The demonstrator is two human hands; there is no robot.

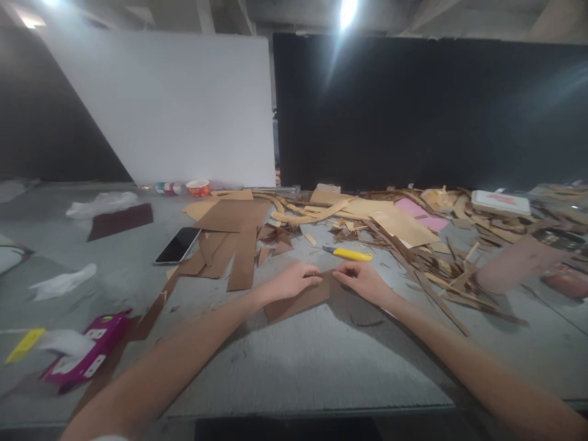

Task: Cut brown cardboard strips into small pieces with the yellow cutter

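Both of my hands are down on one brown cardboard piece (301,299) that lies flat on the gray table (321,361), a little in from the near edge and about halfway along it. My left hand (294,280) lies on top of the piece with its fingers bent over and pressing down. My right hand (361,280) is at the far right tip of the piece, with its fingers curled in and the thumb close to them. I cannot tell if that grip is pinching the cardboard or only touching it, because the fingertips hide the spot. My left hand covers part of the piece, so its far edge is hard to see.

Just past my hands lies a yellow knife (348,253), and neither hand touches it. More brown cardboard sheets (232,236) lie to the left of it, with a black phone (177,245) just beside them. A big heap of cardboard scraps (413,239) runs along the far edge toward the far right corner. It is too messy and blurry there to tell the bits apart. A pink box (87,355) sits near the left end of the near edge, and it looks blurry too. My arms are cut off at the bottom.
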